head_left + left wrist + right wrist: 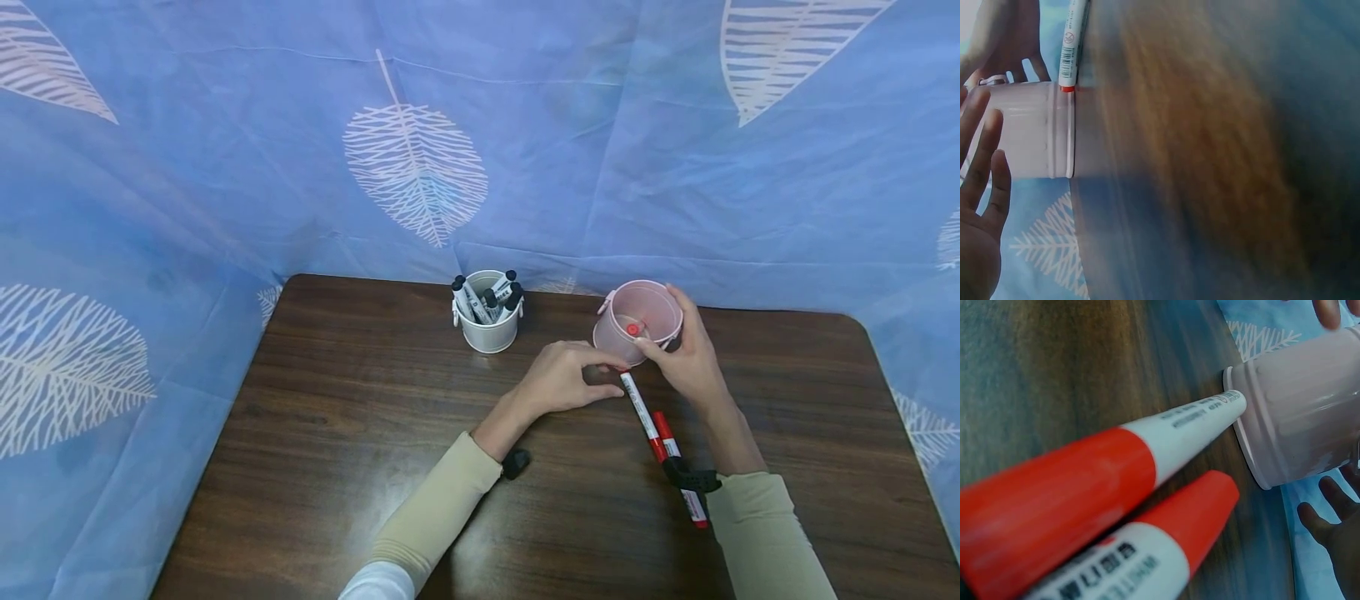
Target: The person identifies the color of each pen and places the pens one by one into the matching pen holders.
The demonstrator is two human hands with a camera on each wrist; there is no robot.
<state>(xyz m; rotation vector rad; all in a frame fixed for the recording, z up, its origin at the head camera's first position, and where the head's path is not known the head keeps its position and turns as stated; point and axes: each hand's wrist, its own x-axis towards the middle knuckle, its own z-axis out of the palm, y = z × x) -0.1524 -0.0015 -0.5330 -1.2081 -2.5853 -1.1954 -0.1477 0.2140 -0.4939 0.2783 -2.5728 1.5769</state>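
My right hand (693, 358) grips the pink bucket (618, 340) at its right side, thumb over the rim and fingers around the outside. Inside the bucket, a small red marker end shows. Close to the bucket's front is my left hand (562, 375), thumb and index finger apart with nothing between them. Just below its fingertips, a white marker with a red cap (642, 412) lies on the table, its white end toward the bucket. Beside it lies a second red-capped marker (693, 507), partly hidden by the black strap on my right wrist.
A white bucket (489, 337) holding several black-capped markers (480, 308) stands at the back, left of the pink one. Both buckets stand on a dark wooden table (337, 433). Behind its back edge hangs a blue cloth (540, 167) with white leaf prints.
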